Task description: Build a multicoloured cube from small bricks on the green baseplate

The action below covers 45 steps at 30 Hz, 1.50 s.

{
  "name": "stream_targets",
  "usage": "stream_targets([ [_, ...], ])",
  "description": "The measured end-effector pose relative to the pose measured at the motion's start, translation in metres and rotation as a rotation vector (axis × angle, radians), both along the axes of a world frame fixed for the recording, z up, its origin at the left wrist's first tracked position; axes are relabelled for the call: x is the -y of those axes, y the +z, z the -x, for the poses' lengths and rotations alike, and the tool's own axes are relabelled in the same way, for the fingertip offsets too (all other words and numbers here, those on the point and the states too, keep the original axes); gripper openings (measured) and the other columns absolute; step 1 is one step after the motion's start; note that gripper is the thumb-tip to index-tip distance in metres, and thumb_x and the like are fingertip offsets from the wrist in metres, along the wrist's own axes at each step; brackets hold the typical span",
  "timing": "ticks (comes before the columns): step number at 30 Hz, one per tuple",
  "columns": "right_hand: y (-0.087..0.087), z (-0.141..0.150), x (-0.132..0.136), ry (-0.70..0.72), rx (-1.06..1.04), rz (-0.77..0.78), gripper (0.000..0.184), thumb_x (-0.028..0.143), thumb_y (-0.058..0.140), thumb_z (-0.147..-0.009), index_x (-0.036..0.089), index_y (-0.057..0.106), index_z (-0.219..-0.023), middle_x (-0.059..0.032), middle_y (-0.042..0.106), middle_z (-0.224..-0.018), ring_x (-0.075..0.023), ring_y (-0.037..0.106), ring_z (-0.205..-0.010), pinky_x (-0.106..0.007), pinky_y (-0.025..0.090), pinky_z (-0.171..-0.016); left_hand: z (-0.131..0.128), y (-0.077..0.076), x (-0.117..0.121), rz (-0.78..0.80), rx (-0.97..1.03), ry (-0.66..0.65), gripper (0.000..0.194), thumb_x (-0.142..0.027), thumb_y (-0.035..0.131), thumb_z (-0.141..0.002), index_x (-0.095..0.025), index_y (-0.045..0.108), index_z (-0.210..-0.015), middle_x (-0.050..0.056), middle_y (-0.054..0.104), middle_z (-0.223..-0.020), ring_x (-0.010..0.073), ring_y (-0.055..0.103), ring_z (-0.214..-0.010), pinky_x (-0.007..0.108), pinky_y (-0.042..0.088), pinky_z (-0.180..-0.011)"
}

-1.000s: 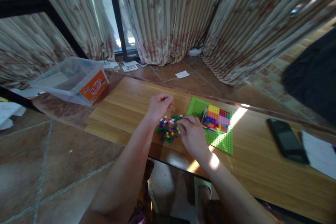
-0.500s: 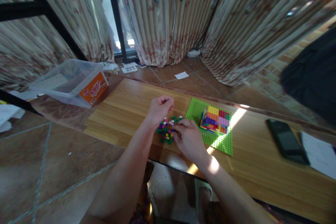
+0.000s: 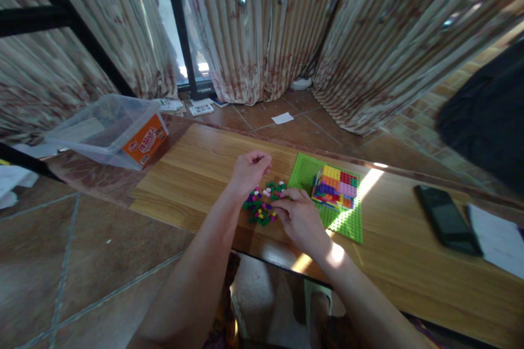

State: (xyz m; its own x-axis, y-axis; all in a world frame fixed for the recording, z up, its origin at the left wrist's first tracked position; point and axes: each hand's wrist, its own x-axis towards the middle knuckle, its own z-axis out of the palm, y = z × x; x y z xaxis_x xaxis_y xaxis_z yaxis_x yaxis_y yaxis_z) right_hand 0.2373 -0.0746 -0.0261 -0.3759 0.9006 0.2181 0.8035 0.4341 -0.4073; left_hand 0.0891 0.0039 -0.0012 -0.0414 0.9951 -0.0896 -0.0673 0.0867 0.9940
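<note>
Small loose building bricks (image 3: 262, 212), mostly green with some purple, pink, yellow and white, lie in a pile on the wooden table. My left hand (image 3: 249, 170) hovers just beyond the pile with its fingers curled together; whatever it may hold is hidden. At the pile's right side, my right hand (image 3: 298, 217) has its fingertips bent down among the bricks, and I cannot make out what is between them. To the right lies a green baseplate (image 3: 302, 172). A block of stacked coloured bricks (image 3: 335, 186) stands on it, yellow, red, purple and pink on top.
A black phone (image 3: 447, 220) and white paper (image 3: 497, 240) lie on the right of the table (image 3: 196, 163). On the floor at the left stands a clear plastic bin (image 3: 102, 136) with an orange label. Striped curtains (image 3: 262, 32) hang behind.
My right hand has shifted slightly right and toward me, its fingertips moving along the brick pile and uncovering more of it. My left hand has stayed nearly in place.
</note>
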Motion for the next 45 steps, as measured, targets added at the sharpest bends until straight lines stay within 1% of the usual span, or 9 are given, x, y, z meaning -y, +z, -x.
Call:
stream_targets([
  [4, 0.0, -0.008, -0.001, 0.005, -0.032, -0.007, 0.022, 0.016, 0.055, -0.084, 0.025, 0.074, -0.088, -0.0061, 0.063, -0.096, -0.0206, 0.053, -0.088, -0.036, 0.043, -0.083, 0.001, 0.0, 0.0, -0.006, -0.001, -0.006, 0.013, -0.024, 0.06, -0.073, -0.014, 0.062, -0.066, 0.0, 0.061, -0.062, 0.0066, 0.052, -0.055, 0.019, 0.04, -0.056],
  [8, 0.0, -0.002, 0.0, -0.03, -0.064, -0.035, 0.02, 0.019, 0.054, -0.085, 0.023, 0.073, -0.091, -0.0067, 0.063, -0.094, -0.0206, 0.053, -0.088, -0.035, 0.044, -0.08, -0.001, -0.001, 0.0, -0.007, -0.002, 0.002, 0.012, -0.025, 0.061, -0.073, -0.014, 0.063, -0.067, 0.0, 0.061, -0.063, 0.0068, 0.053, -0.056, 0.019, 0.042, -0.057],
  [15, 0.0, 0.021, 0.001, -0.028, 0.062, -0.007, 0.019, 0.026, 0.053, -0.088, 0.023, 0.071, -0.088, -0.0074, 0.063, -0.088, -0.0215, 0.054, -0.089, -0.037, 0.042, -0.082, -0.003, -0.002, 0.0, -0.015, -0.023, -0.007, 0.013, -0.026, 0.061, -0.072, -0.014, 0.063, -0.067, 0.0, 0.061, -0.062, 0.007, 0.052, -0.055, 0.019, 0.042, -0.056],
  [20, 0.005, 0.022, 0.001, -0.047, 0.076, -0.03, 0.016, 0.024, 0.054, -0.087, 0.021, 0.068, -0.081, -0.0068, 0.064, -0.085, -0.0204, 0.055, -0.085, -0.035, 0.043, -0.081, -0.002, -0.001, -0.001, -0.009, -0.034, 0.001, 0.013, -0.026, 0.062, -0.071, -0.014, 0.063, -0.066, 0.0, 0.061, -0.059, 0.0074, 0.052, -0.054, 0.019, 0.041, -0.056],
  [27, 0.025, -0.014, 0.011, -0.189, -0.239, -0.041, 0.014, 0.021, 0.054, -0.084, 0.022, 0.068, -0.085, -0.0015, 0.069, -0.081, -0.0158, 0.061, -0.075, -0.028, 0.047, -0.07, -0.007, -0.004, 0.0, -0.027, -0.076, -0.034, 0.015, -0.028, 0.062, -0.07, -0.014, 0.064, -0.067, 0.0, 0.062, -0.061, 0.0083, 0.053, -0.054, 0.019, 0.04, -0.054],
  [33, 0.033, -0.058, 0.012, -0.408, -0.401, 0.023, 0.012, 0.028, 0.058, -0.08, 0.022, 0.069, -0.083, 0.001, 0.069, -0.073, -0.0133, 0.061, -0.061, -0.025, 0.049, -0.06, -0.034, -0.014, 0.012, -0.048, -0.15, -0.217, 0.017, -0.03, 0.058, -0.075, -0.016, 0.063, -0.068, -0.002, 0.056, -0.056, 0.0079, 0.047, -0.047, 0.019, 0.037, -0.048],
  [36, 0.03, -0.072, 0.009, -0.408, -0.403, -0.013, 0.014, 0.029, 0.056, -0.083, 0.022, 0.068, -0.084, -0.001, 0.069, -0.079, -0.0145, 0.063, -0.067, -0.028, 0.051, -0.065, -0.05, -0.02, 0.016, -0.077, -0.218, -0.283, 0.017, -0.031, 0.057, -0.076, -0.017, 0.064, -0.072, -0.002, 0.057, -0.056, 0.0091, 0.049, -0.049, 0.02, 0.037, -0.048],
  [41, 0.02, -0.083, 0.006, -0.371, -0.357, -0.264, 0.011, 0.027, 0.06, -0.083, 0.025, 0.07, -0.084, -0.0043, 0.063, -0.094, -0.018, 0.059, -0.09, -0.037, 0.049, -0.083, -0.069, -0.029, 0.017, -0.138, -0.266, -0.341, 0.02, -0.032, 0.055, -0.078, -0.016, 0.066, -0.076, 0.002, 0.064, -0.066, 0.0121, 0.056, -0.06, 0.021, 0.041, -0.054],
  [45, 0.011, -0.083, 0.004, -0.453, -0.402, -0.275, 0.011, 0.03, 0.062, -0.081, 0.027, 0.072, -0.082, -0.0047, 0.058, -0.1, -0.0202, 0.053, -0.097, -0.04, 0.048, -0.085, -0.076, -0.033, 0.017, -0.138, -0.25, -0.369, 0.022, -0.033, 0.054, -0.079, -0.015, 0.067, -0.078, 0.003, 0.065, -0.069, 0.0132, 0.058, -0.064, 0.022, 0.044, -0.058],
])
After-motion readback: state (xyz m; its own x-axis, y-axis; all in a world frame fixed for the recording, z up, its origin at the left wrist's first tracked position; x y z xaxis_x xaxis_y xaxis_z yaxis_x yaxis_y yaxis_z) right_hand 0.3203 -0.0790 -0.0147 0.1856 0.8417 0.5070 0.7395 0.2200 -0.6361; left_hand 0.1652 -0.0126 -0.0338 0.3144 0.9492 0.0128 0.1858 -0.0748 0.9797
